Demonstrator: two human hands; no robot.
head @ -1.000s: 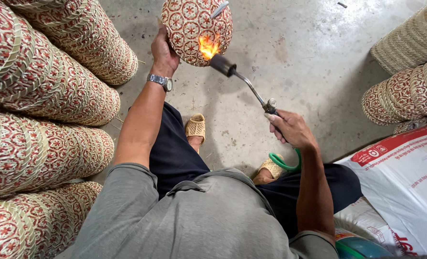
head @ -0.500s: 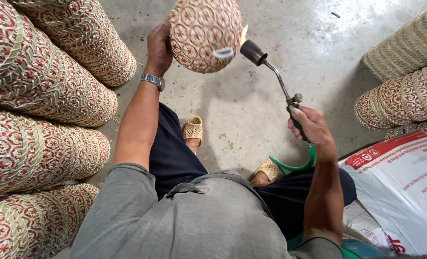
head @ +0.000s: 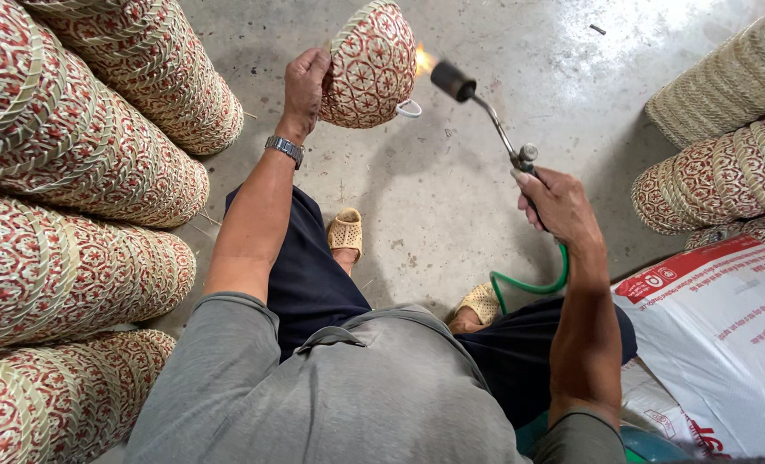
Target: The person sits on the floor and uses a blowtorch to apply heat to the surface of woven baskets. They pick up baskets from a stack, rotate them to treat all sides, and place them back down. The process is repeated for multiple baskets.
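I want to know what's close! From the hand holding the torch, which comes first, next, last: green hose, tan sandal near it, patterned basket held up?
From the right hand:
1. Green hose, just below it.
2. Tan sandal, lower, toward the left.
3. Patterned basket, up left, in the left hand.

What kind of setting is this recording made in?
Likely a basket-making workshop: stacks of patterned woven baskets lie on a bare concrete floor, and the right hand holds a gas torch to a basket.

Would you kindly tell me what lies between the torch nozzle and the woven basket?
In the head view, only a small orange flame sits between the torch nozzle and the woven basket; nothing else fills that gap.
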